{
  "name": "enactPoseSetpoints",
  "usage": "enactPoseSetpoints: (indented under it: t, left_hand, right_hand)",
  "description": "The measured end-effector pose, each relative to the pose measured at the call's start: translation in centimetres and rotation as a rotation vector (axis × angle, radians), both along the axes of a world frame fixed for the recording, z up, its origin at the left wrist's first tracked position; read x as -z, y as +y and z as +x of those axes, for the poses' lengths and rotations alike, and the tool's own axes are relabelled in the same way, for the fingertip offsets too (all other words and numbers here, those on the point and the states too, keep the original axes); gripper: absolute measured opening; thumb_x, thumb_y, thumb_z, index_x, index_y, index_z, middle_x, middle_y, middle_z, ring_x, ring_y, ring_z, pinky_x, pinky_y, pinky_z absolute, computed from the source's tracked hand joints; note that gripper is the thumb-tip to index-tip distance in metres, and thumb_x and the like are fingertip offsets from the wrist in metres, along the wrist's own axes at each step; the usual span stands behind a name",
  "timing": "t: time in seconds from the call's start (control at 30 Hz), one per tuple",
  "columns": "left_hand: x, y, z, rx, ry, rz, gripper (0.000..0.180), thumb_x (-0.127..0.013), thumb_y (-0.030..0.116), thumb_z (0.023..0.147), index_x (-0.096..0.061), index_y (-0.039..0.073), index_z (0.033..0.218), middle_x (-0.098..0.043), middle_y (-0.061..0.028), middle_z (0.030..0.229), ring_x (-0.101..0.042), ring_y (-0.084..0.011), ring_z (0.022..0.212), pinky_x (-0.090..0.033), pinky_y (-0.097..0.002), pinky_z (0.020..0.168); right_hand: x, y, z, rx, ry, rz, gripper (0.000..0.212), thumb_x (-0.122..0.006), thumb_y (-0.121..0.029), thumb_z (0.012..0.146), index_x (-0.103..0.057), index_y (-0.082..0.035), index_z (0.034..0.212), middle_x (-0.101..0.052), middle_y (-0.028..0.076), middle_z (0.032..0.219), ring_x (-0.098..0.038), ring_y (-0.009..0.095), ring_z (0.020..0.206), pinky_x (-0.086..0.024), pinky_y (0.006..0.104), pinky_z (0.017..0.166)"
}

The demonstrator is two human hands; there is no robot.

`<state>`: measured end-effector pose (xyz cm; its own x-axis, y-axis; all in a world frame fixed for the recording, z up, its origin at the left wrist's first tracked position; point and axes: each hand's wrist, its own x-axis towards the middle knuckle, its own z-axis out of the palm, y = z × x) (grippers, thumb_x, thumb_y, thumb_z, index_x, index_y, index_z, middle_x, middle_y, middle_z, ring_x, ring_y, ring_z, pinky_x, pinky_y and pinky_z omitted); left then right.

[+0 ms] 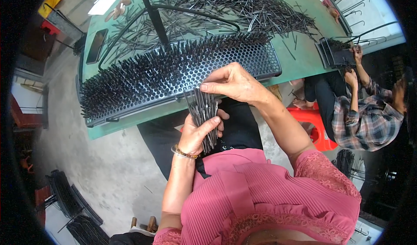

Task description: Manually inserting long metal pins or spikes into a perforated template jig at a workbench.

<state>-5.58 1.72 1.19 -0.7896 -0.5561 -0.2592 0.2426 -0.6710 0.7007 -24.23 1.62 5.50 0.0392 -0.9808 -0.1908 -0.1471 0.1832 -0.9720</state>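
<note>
My left hand is wrapped round a bundle of thin dark strips, which stand roughly upright with their upper ends fanned out. The thumb and forefinger of my right hand pinch at the top of the bundle, on the end of a thin dark strip. Just beyond both hands lies a long black rack with a perforated top. Many dark strips stand upright in its holes, dense on the left and along the far side. Bare holes show at the near right part.
A large heap of loose strips covers the far side of the green table. A dark frame post rises behind the rack. A phone lies at left. At right, a co-worker in plaid handles a smaller rack beside a red stool.
</note>
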Motion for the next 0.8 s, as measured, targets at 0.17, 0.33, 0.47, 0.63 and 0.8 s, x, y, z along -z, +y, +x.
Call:
enactPoseSetpoints:
  t: [0.17, 0.33, 0.47, 0.63, 0.8]
  left_hand:
    - [0.2, 0.0, -0.2, -0.007, -0.023, 0.005, 0.040, -0.062, 0.009, 0.086, -0.048, 0.000, 0.122, -0.063, -0.0122, 0.097, -0.059, -0.0121, 0.070, -0.052, -0.0244, 0.060]
    - [1.3, -0.5, 0.1, -0.001, -0.095, -0.012, 0.034, -0.061, 0.011, 0.087, -0.049, 0.000, 0.117, -0.064, -0.0132, 0.098, -0.059, -0.0121, 0.069, -0.052, -0.0246, 0.056]
    - [1.1, -0.1, -0.3, -0.107, -0.129, -0.017, 0.027, -0.063, 0.020, 0.084, -0.061, -0.001, 0.103, -0.063, -0.0096, 0.084, -0.057, -0.0123, 0.063, -0.049, -0.0244, 0.051]
    - [1.6, -0.1, -0.3, -0.091, -0.060, 0.090, 0.033, -0.060, 0.013, 0.088, -0.049, 0.000, 0.115, -0.063, -0.0145, 0.096, -0.058, -0.0129, 0.063, -0.051, -0.0261, 0.051]
    - [2.3, -0.2, 0.1, -0.046, -0.105, 0.119, 0.033, -0.060, 0.013, 0.088, -0.047, 0.000, 0.115, -0.063, -0.0156, 0.096, -0.058, -0.0138, 0.062, -0.051, -0.0262, 0.050]
  right_hand:
    - [0.3, -0.6, -0.5, 0.150, -0.101, -0.036, 0.023, -0.067, -0.020, 0.085, -0.069, 0.001, 0.094, -0.067, 0.003, 0.081, -0.058, 0.007, 0.073, -0.048, 0.0227, 0.066]
    - [-0.2, -1.6, -0.7, 0.148, -0.017, -0.059, 0.023, -0.066, -0.021, 0.086, -0.069, 0.001, 0.092, -0.066, 0.004, 0.078, -0.059, 0.008, 0.067, -0.047, 0.0217, 0.060]
    - [-0.8, -1.8, -0.7, 0.244, 0.032, -0.127, 0.023, -0.065, -0.020, 0.087, -0.068, 0.002, 0.092, -0.067, 0.004, 0.078, -0.059, 0.008, 0.066, -0.047, 0.0215, 0.060]
    - [-1.6, -3.2, -0.7, 0.462, -0.124, -0.465, 0.019, -0.064, -0.013, 0.087, -0.067, 0.005, 0.093, -0.067, 0.006, 0.078, -0.060, 0.008, 0.070, -0.048, 0.0216, 0.064]
    - [-0.5, -4.7, 0.3, 0.415, 0.265, -0.584, 0.017, -0.065, -0.011, 0.085, -0.067, 0.002, 0.097, -0.069, 0.007, 0.089, -0.063, 0.010, 0.077, -0.051, 0.0237, 0.068]
